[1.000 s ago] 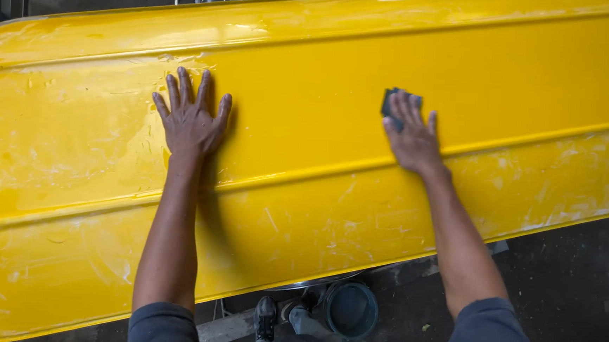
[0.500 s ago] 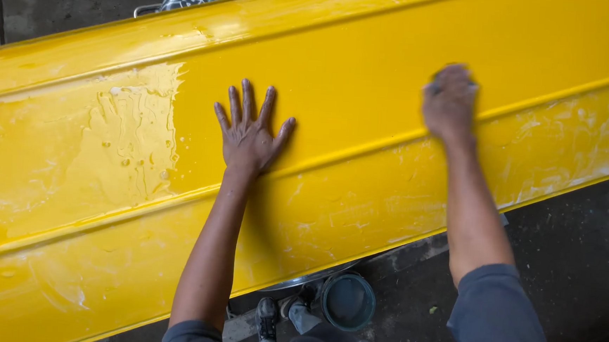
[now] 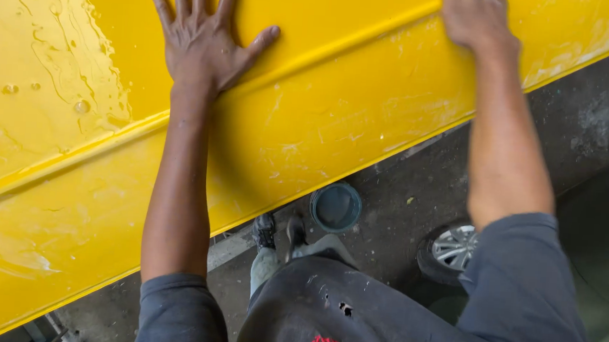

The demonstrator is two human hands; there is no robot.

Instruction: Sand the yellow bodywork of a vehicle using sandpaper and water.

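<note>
Panel, large glossy yellow sheet-metal body part [image 3: 335, 123], lies tilted before person: L hand [image 3: 203, 41] flat, 5 fingers splayed, empty; R hand [image 3: 476, 19] curled, contents can't tell; wet left area looks sanded, remainder pending.

We press our left hand [image 3: 203, 41] flat, fingers spread, on the wet yellow panel [image 3: 335, 123], above its raised crease. Our right hand [image 3: 476, 19] rests on the same panel, partly cut off by the frame's top edge. Below the panel's lower edge, a round dark container [image 3: 335, 207] stands on the floor [image 3: 589, 118] beside our shoes [image 3: 278, 231].
</note>
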